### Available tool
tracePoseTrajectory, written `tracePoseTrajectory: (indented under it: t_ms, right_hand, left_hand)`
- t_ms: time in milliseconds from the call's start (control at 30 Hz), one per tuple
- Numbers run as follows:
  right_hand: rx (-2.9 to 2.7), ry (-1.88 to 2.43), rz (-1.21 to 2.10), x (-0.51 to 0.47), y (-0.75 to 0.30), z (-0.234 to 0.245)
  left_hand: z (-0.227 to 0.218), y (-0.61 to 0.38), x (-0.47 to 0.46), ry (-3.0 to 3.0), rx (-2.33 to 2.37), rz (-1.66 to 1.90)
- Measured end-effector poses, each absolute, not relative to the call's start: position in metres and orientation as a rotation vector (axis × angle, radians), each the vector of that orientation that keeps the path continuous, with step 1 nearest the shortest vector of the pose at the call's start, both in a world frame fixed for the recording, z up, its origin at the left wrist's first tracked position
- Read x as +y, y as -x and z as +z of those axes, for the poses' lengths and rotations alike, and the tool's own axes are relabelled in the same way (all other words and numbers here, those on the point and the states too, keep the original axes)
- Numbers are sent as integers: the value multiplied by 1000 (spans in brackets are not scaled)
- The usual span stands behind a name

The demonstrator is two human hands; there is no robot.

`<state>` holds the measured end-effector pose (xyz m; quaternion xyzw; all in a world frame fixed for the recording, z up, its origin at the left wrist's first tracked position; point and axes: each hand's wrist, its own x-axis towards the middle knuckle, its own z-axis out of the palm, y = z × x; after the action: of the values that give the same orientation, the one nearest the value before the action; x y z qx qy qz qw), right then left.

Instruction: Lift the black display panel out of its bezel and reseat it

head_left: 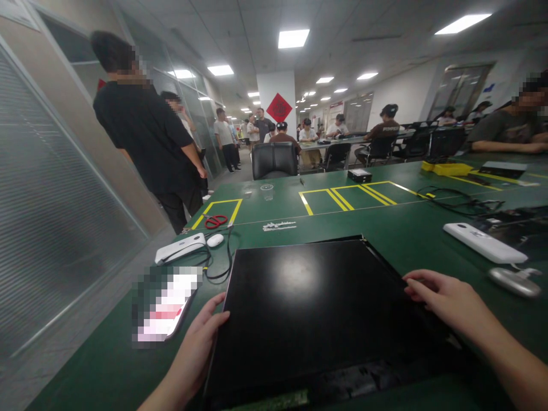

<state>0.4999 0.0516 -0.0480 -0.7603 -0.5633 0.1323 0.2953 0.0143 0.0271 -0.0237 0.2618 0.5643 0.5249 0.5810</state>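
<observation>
A large flat black panel lies on the green table right in front of me. My left hand grips its left edge, thumb on top and fingers curled under. My right hand rests on the panel's right edge, fingers bent over the rim. The panel's glossy face reflects a ceiling light. A strip of circuit board shows under its near edge.
A phone lies left of the panel, beyond it a white power strip, white mouse and red scissors. Another white power strip and a grey mouse lie right. A person in black stands left; others sit behind.
</observation>
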Motion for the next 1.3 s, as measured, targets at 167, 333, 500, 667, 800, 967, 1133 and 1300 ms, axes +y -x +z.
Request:
tracePoseTrajectory:
  t_ms: [167, 333, 500, 667, 800, 967, 1133, 1300]
  right_hand:
    - [-1453, 2073, 327, 53, -502, -44]
    - [-1687, 2030, 260, 64, -503, -60]
    - [-1748, 2076, 323, 67, -505, -70]
    - [-1740, 2063, 326, 67, -505, -71]
    - [-1709, 2022, 338, 68, -506, -72]
    - [-1622, 2006, 357, 71, -508, -75]
    - [-1583, 1984, 370, 74, -512, -80]
    - [-1541, 1989, 408, 73, -515, -84]
  left_hand:
    - [-23, -13, 27, -632, 1318, 1193]
    - [-23, -13, 27, -628, 1324, 1197]
    - [-28, -13, 28, -632, 1272, 1204]
    - [-30, -12, 26, -663, 1260, 1207]
    - [-26, -12, 25, -679, 1235, 1187]
    - [-14, -12, 25, -754, 1275, 1146]
    - [-15, -2, 30, -1081, 1454, 1189]
    - [-29, 11, 34, -1365, 1676, 1148]
